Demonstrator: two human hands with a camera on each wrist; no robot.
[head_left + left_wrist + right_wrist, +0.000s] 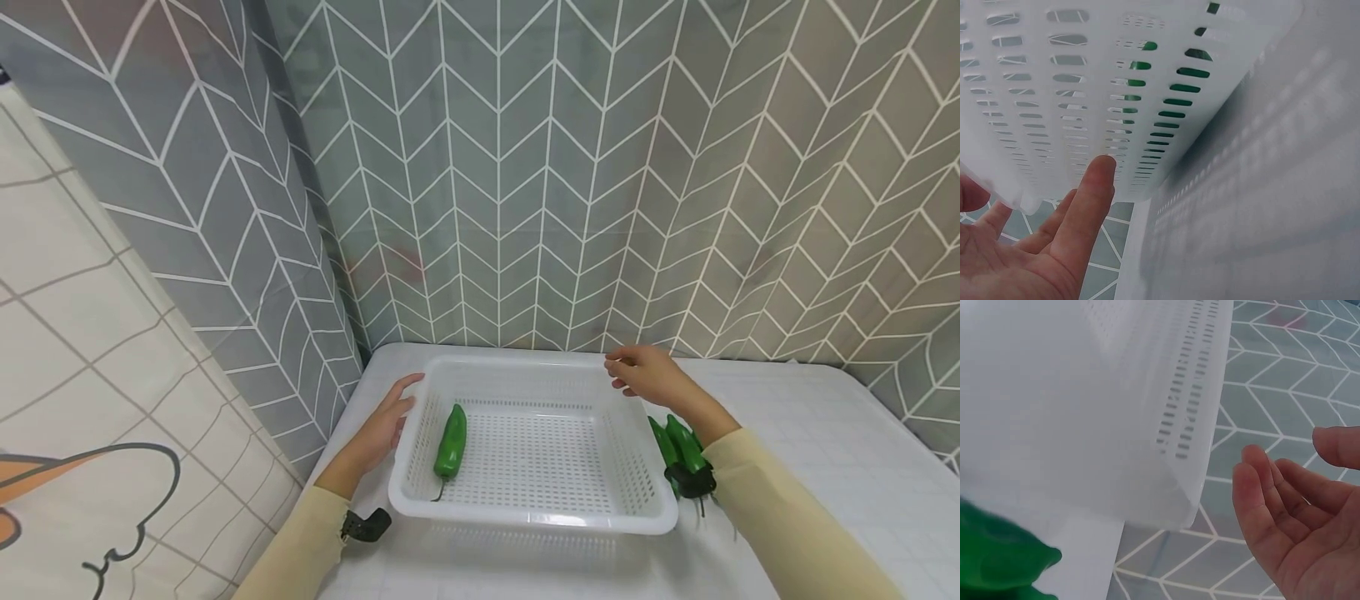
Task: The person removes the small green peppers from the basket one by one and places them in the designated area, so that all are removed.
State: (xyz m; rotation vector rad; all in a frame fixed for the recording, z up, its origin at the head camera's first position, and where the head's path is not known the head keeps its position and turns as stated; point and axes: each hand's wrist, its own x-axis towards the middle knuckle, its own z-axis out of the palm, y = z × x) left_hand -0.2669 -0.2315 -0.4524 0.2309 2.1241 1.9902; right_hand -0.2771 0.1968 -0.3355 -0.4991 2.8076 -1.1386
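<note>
A white plastic basket (525, 518) with slotted walls stands on the table, and one long green pepper (452, 446) lies along the left of its floor. My left hand (384, 425) is beside the basket's left wall with fingers extended. In the left wrist view, its forefinger (1088, 200) overlaps the slotted wall, and green shows through the slots. Over the back right corner hovers my right hand (652, 379), fingers loosely bent and nothing between them. The right wrist view has this hand (1310, 531) apart from the basket's rim.
More green peppers (684, 442) lie right of the basket, partly hidden by the right wrist's black strap (692, 481). A white cloth (795, 433) covers the table. Patterned grey curtains (525, 183) hang behind it, and a white checked sheet (112, 333) hangs at the left.
</note>
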